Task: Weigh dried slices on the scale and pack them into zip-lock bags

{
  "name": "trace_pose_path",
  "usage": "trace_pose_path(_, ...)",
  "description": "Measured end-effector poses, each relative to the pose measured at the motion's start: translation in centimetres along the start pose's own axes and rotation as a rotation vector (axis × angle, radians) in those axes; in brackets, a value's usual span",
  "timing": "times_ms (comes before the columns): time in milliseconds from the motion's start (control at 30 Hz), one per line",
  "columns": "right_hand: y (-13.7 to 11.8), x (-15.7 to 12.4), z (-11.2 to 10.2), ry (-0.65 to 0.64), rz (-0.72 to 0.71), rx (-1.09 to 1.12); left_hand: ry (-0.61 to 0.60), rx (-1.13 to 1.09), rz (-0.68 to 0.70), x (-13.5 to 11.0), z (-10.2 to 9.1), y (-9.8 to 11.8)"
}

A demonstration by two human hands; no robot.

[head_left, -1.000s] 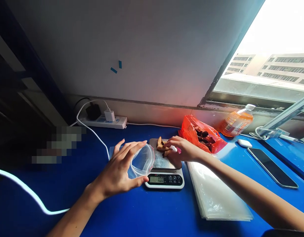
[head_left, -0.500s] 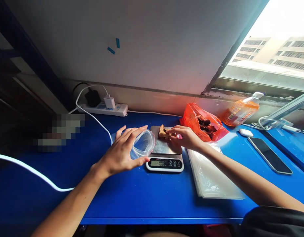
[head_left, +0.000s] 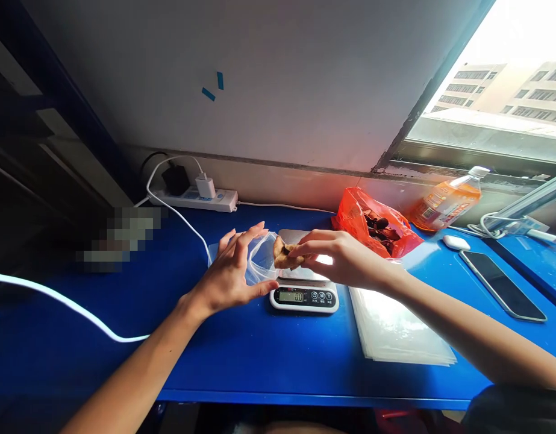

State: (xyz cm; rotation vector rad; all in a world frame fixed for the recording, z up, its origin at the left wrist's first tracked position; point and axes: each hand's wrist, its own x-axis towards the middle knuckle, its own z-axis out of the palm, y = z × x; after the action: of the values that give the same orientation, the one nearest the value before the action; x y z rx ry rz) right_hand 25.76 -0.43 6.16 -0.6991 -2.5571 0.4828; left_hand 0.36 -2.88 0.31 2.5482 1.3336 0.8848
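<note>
My left hand [head_left: 232, 271] holds a clear plastic zip bag [head_left: 262, 258] by its mouth, thumb and fingers spread to keep it gaping toward the right. Pinched in my right hand [head_left: 341, 253] is a curled brown piece of dried peel [head_left: 284, 253], at the bag's mouth and above the scale's plate. The digital kitchen scale [head_left: 303, 307] is beneath, its metal plate partly covered by my right hand; the display appears to read 0.0.
Behind my right hand, a red plastic bag [head_left: 354, 211] holds dark dried pieces. Flat clear bags [head_left: 402, 328] lie stacked right of the scale. An orange drink bottle [head_left: 449, 202], an earbud case [head_left: 456, 243] and a phone [head_left: 503, 285] are farther right. A power strip [head_left: 226, 201] stands against the wall.
My right hand has lifted the dried peel off the scale and brought it left to the bag's mouth. The display has gone from about 10.0 to 0.0.
</note>
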Motion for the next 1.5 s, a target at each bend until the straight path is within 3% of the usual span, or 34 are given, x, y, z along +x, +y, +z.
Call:
trace_pose_path(267,-1.3,1.9,1.0,-0.087,0.054,-0.018,-0.117,-0.014,0.049,0.0,0.5,0.5)
trace_pose_path(400,-2.3,3.0,1.6,-0.092,0.066,-0.070,-0.108,-0.022,0.074,0.0,1.1,0.5)
trace_pose_path(600,-2.3,2.2,2.3,0.001,0.081,-0.055,-0.025,-0.003,0.043,0.0,0.7,0.3)
trace_pose_path(733,-3.1,0.7,2.4,0.132,0.201,-0.012,0.137,0.035,0.040,0.0,0.7,0.4)
trace_pose_path(867,-3.9,0.4,3.3,0.036,0.326,0.239,0.245,0.020,0.040,-0.1,1.0,1.2)
trace_pose_path(933,-4.0,0.8,3.6,0.049,0.321,0.356,0.238,-0.062,0.018,0.0,1.0,1.4)
trace_pose_path(1000,-4.1,1.3,3.2,0.156,0.287,0.404,0.257,-0.248,-0.026,0.1,0.8,1.2)
trace_pose_path(1100,-4.4,1.8,1.6,0.389,0.252,0.413,0.337,-0.649,-0.211,0.6,0.0,0.8)
trace_pose_path(1167,-4.6,1.8,0.6,0.479,0.261,0.386,0.321,-0.879,-0.359,1.0,-0.6,0.6)
trace_pose_path(1300,-4.5,0.9,0.4,0.467,0.347,0.287,0.283,-1.087,-0.456,1.2,-1.3,0.9)
trace_pose_path(1500,-4.5,-1.0,1.7,0.429,0.434,0.283,0.267,-1.080,-0.453,0.8,-1.4,1.2)
